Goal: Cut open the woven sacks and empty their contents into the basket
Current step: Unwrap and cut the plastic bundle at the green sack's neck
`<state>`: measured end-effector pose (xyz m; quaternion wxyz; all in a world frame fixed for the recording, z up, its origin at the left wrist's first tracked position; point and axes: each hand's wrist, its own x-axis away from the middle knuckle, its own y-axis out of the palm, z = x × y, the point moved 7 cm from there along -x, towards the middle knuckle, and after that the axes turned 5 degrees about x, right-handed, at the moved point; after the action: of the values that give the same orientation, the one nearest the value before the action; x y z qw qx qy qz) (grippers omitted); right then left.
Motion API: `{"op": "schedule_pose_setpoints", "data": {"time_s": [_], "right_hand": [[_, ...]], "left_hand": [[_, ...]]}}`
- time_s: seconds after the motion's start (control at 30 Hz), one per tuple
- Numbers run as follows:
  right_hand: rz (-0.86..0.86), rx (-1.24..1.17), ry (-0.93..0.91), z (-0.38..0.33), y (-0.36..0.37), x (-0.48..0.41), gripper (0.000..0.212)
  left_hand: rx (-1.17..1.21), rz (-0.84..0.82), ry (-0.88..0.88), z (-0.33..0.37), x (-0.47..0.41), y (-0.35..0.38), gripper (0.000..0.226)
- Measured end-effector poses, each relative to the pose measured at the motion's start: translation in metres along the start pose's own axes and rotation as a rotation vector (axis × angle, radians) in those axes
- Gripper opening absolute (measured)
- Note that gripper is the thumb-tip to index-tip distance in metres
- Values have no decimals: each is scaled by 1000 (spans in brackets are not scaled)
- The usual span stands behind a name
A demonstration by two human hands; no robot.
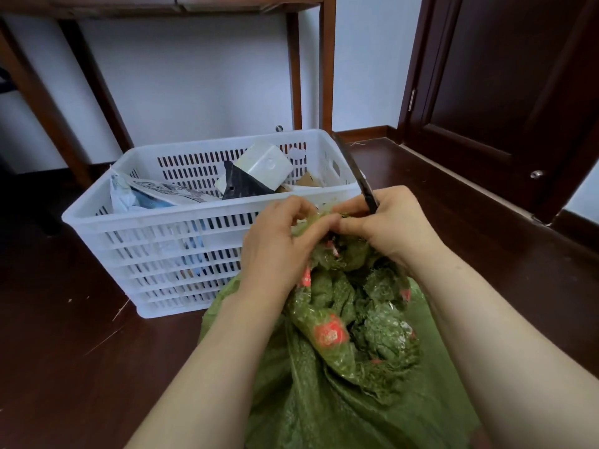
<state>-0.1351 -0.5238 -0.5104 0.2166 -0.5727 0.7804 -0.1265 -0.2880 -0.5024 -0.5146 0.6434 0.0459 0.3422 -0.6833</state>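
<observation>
Woven sack [356, 400], just before basket [194, 218]: soft, limp, likely light. Hold at bunched neck: left grip [275, 241] pinches it; right grip [392, 225] holds knife [353, 170]

1. Knife [354, 171]: lower end concealed inside the right hand [393, 226]; only the dark upper length shows.
2. Sack [340, 400]: lower part cut off by the bottom edge; neck covered by the fingers of the left hand [275, 247] and the right hand.
3. Red labels [330, 333] on the sack: blurred, unreadable.
4. Basket [181, 222]: near right corner hidden behind the left hand.
5. Table [327, 59]: top cut off by the upper edge.
</observation>
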Motion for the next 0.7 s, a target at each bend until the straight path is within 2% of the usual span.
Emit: {"op": "schedule_pose_setpoints", "data": {"time_s": [0.07, 0.13, 0.2, 0.3, 0.47, 0.57, 0.7], "right_hand": [[26, 7, -14, -5, 5, 0, 16], [53, 30, -11, -11, 12, 1, 19], [59, 84, -21, -16, 23, 4, 26], [34, 147, -60, -24, 41, 11, 32], [-79, 156, -3, -23, 60, 19, 27], [-59, -25, 47, -17, 55, 20, 19], [52, -94, 85, -1, 27, 11, 12]], "left_hand": [[115, 101, -82, -4, -2, -7, 23], [351, 215, -345, -22, -2, -14, 30], [643, 297, -657, -42, 3, -14, 20], [869, 332, -908, -57, 14, -9, 9], [948, 339, -988, -68, 27, -4, 13], [905, 302, -969, -68, 25, -5, 20], [717, -125, -766, -44, 8, -6, 39]]}}
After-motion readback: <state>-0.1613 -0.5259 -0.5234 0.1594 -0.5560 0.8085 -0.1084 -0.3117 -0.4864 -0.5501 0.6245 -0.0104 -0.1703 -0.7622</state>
